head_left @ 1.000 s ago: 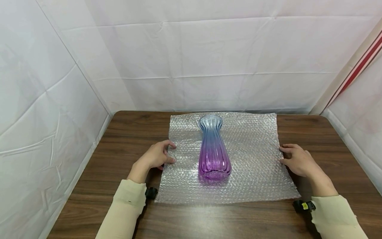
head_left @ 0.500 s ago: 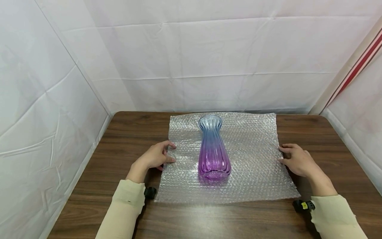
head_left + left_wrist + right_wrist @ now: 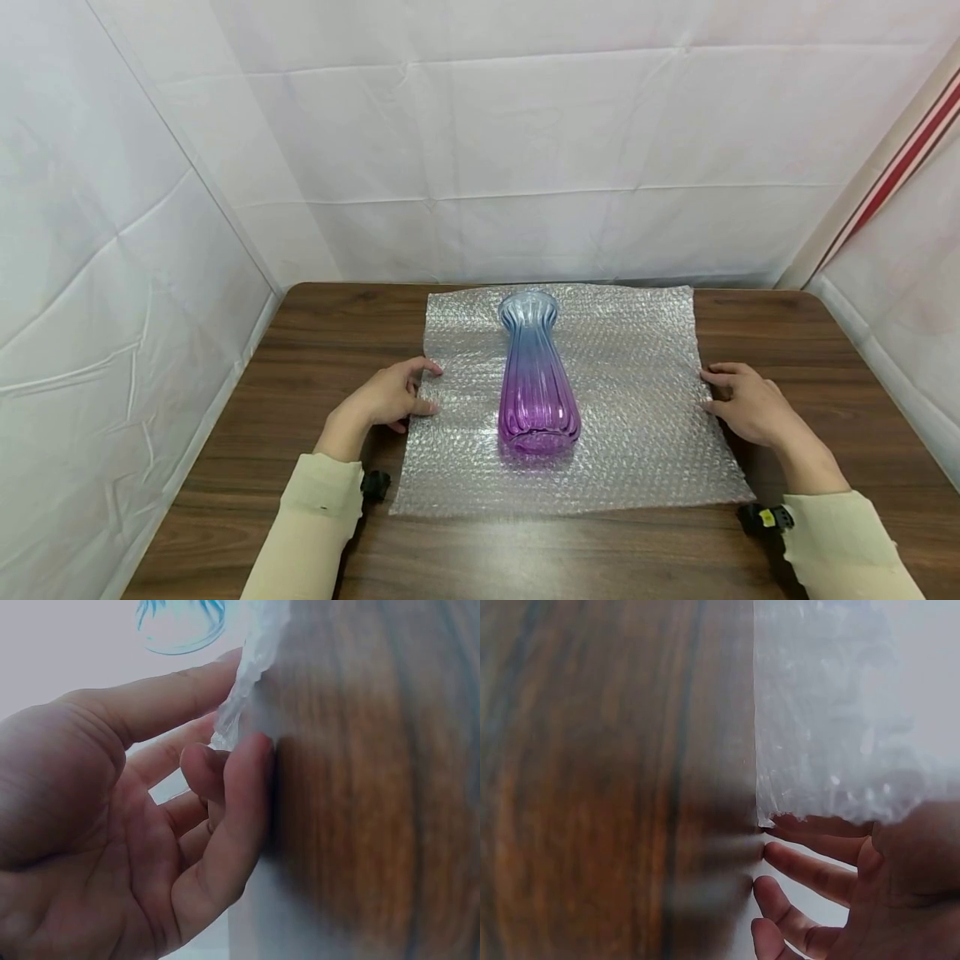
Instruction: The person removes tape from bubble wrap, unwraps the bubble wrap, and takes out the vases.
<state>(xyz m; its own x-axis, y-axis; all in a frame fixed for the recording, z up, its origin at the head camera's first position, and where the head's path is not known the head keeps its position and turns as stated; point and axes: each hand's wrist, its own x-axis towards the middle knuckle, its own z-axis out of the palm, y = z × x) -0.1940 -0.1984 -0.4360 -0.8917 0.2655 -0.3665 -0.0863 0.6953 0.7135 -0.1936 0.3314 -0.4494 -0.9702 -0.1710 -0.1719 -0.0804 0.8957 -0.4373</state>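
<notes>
A ribbed glass vase [image 3: 538, 379], blue at the mouth and purple toward the base, lies on its side on a sheet of bubble wrap [image 3: 637, 425]. My left hand [image 3: 382, 396] is at the sheet's left edge, with thumb and forefinger touching it, tips apart. In the left wrist view, the other fingers [image 3: 251, 787] bend loosely beside the wrap's edge [image 3: 244, 690]. On the opposite side, my right hand [image 3: 750, 406] touches the right edge with its fingertips. The right wrist view shows relaxed, spread fingers [image 3: 810, 874] by the wrap's corner [image 3: 810, 772]; the thumb is hidden there.
The sheet lies flat on a dark wooden table [image 3: 525, 558] and reaches nearly to its back edge. White cloth walls [image 3: 525, 133] stand behind and at the sides. A black wrist camera [image 3: 375, 485] is by the left cuff, and another camera [image 3: 763, 518] by the right.
My left thumb and fingers have shifted slightly outward at the wrap's edge. The right hand, vase and sheet stay almost still; the head view has tilted a little.
</notes>
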